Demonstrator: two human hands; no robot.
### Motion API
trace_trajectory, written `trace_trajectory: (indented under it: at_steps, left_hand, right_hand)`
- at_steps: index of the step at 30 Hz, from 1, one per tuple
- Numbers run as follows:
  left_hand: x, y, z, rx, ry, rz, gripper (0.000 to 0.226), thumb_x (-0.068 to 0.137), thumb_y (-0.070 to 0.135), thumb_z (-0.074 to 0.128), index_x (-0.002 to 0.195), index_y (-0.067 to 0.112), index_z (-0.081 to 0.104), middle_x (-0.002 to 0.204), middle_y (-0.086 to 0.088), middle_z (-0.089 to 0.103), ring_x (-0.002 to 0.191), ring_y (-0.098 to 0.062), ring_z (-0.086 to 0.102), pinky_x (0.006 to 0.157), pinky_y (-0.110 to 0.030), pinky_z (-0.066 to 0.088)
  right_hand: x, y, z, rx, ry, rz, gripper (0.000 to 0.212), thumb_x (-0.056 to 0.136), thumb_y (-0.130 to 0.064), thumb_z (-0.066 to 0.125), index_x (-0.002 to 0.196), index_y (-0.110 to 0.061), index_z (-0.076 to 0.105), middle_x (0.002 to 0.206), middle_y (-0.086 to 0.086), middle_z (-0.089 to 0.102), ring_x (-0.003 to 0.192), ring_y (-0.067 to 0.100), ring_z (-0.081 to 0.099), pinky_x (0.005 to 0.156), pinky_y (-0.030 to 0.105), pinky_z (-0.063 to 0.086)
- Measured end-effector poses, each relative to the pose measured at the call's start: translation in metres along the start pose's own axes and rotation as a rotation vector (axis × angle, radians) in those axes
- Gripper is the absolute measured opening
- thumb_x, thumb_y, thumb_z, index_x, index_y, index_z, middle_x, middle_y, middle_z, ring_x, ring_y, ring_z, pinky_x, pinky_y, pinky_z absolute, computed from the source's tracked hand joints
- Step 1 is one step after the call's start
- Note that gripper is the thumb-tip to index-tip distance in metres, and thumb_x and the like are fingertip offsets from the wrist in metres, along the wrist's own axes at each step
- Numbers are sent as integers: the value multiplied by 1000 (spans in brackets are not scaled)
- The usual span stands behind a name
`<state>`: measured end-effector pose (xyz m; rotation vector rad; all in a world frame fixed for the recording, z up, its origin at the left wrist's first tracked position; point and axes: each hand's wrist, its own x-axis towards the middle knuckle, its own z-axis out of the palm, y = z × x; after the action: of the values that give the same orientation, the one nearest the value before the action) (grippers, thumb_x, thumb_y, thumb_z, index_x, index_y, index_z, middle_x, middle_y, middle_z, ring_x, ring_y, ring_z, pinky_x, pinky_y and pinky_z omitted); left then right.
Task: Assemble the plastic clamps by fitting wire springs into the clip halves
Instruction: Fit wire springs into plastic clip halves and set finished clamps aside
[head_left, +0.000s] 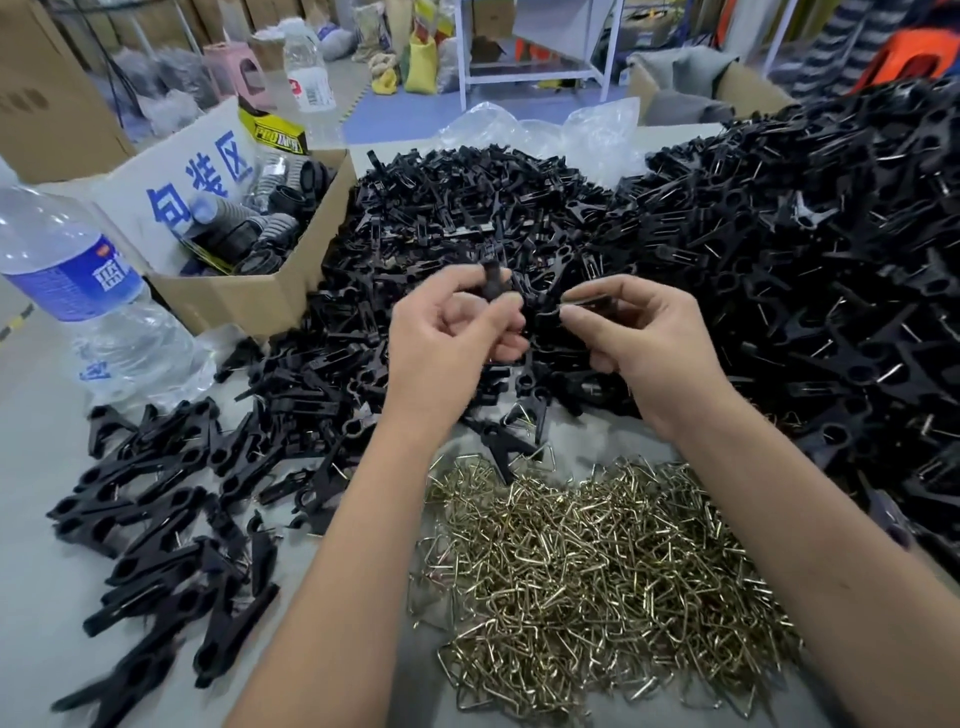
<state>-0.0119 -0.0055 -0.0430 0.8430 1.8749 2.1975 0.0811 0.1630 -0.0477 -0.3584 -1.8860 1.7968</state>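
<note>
My left hand (449, 332) pinches a black clip half (492, 280), held upright between thumb and fingers. My right hand (641, 332) grips another black clip half (582, 306), lying roughly level, its tip close to the left hand's piece. Both hands hover over a big heap of loose black clip halves (447, 208). A pile of brass-coloured wire springs (597, 561) lies on the table below my forearms. Assembled black clamps (156, 499) lie scattered at the left, and a taller heap of clamps (831, 249) rises at the right.
A cardboard box (249, 296) with black ribbed parts stands at the back left. A water bottle (78, 291) lies beside it, a second bottle (309, 78) stands behind. Clear plastic bags (545, 130) sit at the table's far edge.
</note>
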Motion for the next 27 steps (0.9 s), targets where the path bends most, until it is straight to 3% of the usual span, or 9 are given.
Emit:
trace_trajectory:
  at_steps: [4, 8, 12, 15, 18, 23, 27]
  left_hand:
    - [-16, -13, 1, 106, -39, -35, 25, 83, 12, 86, 101, 15, 69, 63, -5, 70, 53, -21, 69, 47, -28, 54]
    - [-21, -21, 4, 200, -71, 0, 34, 86, 12, 84, 114, 25, 70, 66, -3, 67, 49, -19, 65, 45, -25, 49]
    - [-22, -24, 6, 243, -52, -21, 29, 89, 11, 80, 110, 28, 69, 81, -4, 74, 51, -21, 68, 46, -27, 49]
    - [-19, -25, 4, 281, -57, 8, 31, 89, 12, 80, 114, 27, 68, 66, 3, 67, 46, -17, 64, 46, -22, 46]
    - [-18, -27, 5, 385, -64, 75, 42, 89, 7, 80, 122, 29, 69, 69, -1, 66, 47, -17, 65, 48, -26, 52]
    - [-19, -26, 6, 389, -117, 89, 42, 94, 3, 70, 128, 28, 69, 82, -4, 70, 57, -19, 72, 53, -32, 59]
    - [-19, -24, 6, 189, -180, 11, 41, 100, -1, 61, 132, 23, 67, 87, -7, 72, 64, -28, 75, 57, -31, 61]
  right_hand:
    - [-20, 4, -8, 197, -100, 76, 26, 94, 0, 70, 93, -24, 78, 104, 10, 79, 91, 19, 75, 63, 25, 57]
    - [-31, 10, -9, 104, -127, 61, 29, 100, 1, 61, 108, -22, 76, 106, 5, 77, 92, 23, 75, 73, 37, 63]
    - [-34, 13, -7, 138, -101, 65, 29, 102, 6, 54, 123, -14, 58, 105, 10, 74, 93, 29, 77, 72, 34, 63]
    - [-36, 14, -6, 82, -110, 34, 30, 101, 4, 58, 125, -13, 56, 107, 9, 77, 98, 29, 77, 85, 45, 64]
    - [-36, 14, -4, 9, -137, 4, 34, 99, 1, 58, 127, -18, 63, 106, 8, 78, 101, 28, 76, 92, 49, 62]
    - [-37, 14, -1, 4, -140, -25, 44, 99, -1, 61, 129, -33, 64, 102, 12, 74, 91, 17, 75, 72, 28, 59]
    - [-36, 15, -4, 76, -96, -9, 24, 99, -4, 66, 114, -20, 74, 92, 1, 76, 80, 10, 71, 69, 26, 59]
